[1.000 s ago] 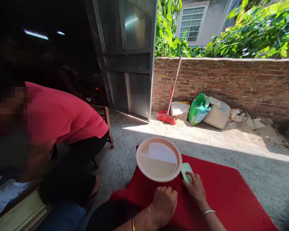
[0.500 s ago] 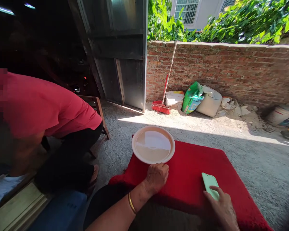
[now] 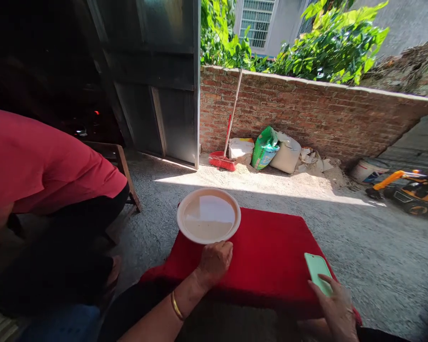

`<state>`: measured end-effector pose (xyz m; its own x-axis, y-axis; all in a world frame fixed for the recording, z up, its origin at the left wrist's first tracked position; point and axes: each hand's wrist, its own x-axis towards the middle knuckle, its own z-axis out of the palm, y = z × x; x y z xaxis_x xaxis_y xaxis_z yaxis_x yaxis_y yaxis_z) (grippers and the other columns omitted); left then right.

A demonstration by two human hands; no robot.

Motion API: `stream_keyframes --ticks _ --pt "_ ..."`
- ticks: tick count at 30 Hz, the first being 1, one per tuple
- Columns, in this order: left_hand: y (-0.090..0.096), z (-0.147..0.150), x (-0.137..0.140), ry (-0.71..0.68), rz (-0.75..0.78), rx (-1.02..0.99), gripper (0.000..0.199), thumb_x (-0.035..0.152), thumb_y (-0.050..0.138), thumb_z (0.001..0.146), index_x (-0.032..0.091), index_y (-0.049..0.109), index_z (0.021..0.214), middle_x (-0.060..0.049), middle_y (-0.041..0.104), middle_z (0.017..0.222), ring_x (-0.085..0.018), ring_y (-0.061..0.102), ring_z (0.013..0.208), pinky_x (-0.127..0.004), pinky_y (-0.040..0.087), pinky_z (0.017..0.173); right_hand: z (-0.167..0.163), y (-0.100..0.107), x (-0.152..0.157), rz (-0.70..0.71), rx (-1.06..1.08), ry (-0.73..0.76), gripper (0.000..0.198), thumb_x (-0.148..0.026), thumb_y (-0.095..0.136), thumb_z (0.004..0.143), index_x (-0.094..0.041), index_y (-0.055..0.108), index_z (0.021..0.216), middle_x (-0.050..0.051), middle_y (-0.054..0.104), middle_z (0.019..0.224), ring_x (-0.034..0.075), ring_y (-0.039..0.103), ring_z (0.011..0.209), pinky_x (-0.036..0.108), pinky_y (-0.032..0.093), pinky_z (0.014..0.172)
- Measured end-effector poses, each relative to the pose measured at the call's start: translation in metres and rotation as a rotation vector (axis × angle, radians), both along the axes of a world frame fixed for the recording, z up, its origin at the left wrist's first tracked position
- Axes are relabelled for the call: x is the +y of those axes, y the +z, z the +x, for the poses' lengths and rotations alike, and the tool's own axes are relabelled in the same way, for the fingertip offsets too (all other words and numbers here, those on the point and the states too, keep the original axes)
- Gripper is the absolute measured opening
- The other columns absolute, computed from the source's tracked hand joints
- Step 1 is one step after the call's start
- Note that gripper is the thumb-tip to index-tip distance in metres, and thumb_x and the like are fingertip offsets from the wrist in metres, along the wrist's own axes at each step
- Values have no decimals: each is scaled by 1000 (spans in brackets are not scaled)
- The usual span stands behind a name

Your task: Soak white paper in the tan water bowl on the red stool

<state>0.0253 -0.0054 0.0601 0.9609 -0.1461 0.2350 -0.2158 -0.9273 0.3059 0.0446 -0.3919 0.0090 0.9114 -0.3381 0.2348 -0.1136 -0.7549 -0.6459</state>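
A wide, pale basin (image 3: 231, 232) of water stands on the far left of the red cloth-covered table (image 3: 267, 251). My left hand (image 3: 216, 261), with a gold bangle on its wrist, is closed in a fist just below the basin's near rim. What is inside those fingers, if anything, is hidden. At the table's right edge, my right hand (image 3: 338, 299) grips a flat, light green phone case (image 3: 316, 267) between thumb and fingers. The case has rounded corners and a raised rim, and it is tilted above the cloth.
On the left, a person in a red shirt (image 3: 57, 161) bends forward beside a wooden chair (image 3: 126, 175). A metal door (image 3: 178, 114) stands behind. Along the brick wall (image 3: 306, 114) are a broom (image 3: 223, 163), a green sack (image 3: 266, 149) and an orange toy excavator (image 3: 417, 192).
My view has swung to the right, bringing the toy excavator into sight. The right hand has carried the green case toward the table's right edge. My left hand stays by the basin.
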Motion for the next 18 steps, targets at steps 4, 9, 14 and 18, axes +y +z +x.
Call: stream_keyframes --ticks 4,9,14,18 --pt "-6 3 -3 -14 14 -5 23 14 47 97 19 65 83 -4 71 81 -17 67 76 -29 38 64 -1 -10 -25 -51 108 -160 49 -73 48 66 -29 63 83 10 58 70 45 62 81 58 49 73" --pt "-6 3 -1 -10 5 -11 23 15 47 98 19 65 85 -4 72 82 -17 67 77 -29 38 64 -51 -29 112 81 170 395 36 -51 59 72 -27 69 97 9 64 99 30 66 93 43 54 83" --pt "-4 0 2 23 -13 -20 24 13 46 97 20 65 84 -3 72 81 -17 67 75 -30 39 64 -57 -19 171 102 356 942 29 -30 64 65 -30 73 92 3 64 108 21 64 101 31 51 87" --pt "-3 -1 5 30 -23 -56 22 15 48 97 21 66 85 -4 72 81 -18 68 76 -30 41 64 6 -7 136 141 153 440 38 -55 58 68 -26 70 90 7 61 98 28 63 95 41 52 87"
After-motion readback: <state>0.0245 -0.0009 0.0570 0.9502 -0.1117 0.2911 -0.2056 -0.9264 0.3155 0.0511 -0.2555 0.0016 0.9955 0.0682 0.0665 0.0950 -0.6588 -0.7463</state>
